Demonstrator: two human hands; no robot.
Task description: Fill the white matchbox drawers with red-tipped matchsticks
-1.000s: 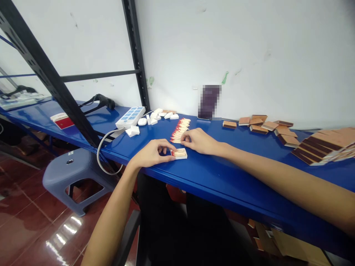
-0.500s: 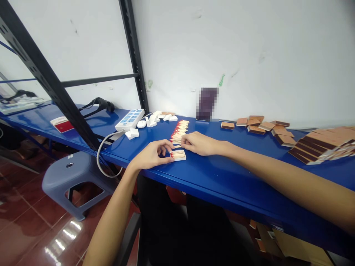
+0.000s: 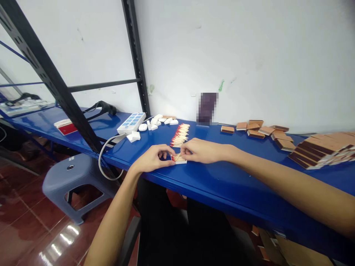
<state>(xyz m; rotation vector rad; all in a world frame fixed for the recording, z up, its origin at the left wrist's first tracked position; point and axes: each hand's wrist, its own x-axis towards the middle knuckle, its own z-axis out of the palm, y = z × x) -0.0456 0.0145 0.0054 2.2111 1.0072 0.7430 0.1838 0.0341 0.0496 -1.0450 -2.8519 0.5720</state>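
A small white matchbox tray [image 3: 179, 159] with red-tipped matches in it lies on the blue bench [image 3: 222, 173]. My left hand [image 3: 152, 158] grips its left end with curled fingers. My right hand [image 3: 198, 151] comes from the right with thumb and fingers pinched over the tray's top; a few matches seem to be in the pinch, laid into the tray. Just behind the hands lies a loose row of red-tipped matches [image 3: 181, 134].
Brown matchbox sleeves [image 3: 257, 129] lie scattered at the back right, with stacked flat ones [image 3: 324, 149] at the far right. White trays [image 3: 159, 120], a power strip [image 3: 131, 123] with its cable, and a black rack post [image 3: 135, 55] stand left. A grey stool [image 3: 73, 177] sits below.
My right hand moved from the loose matches down onto the tray, and both hands closed in over it. The view shifted slightly.
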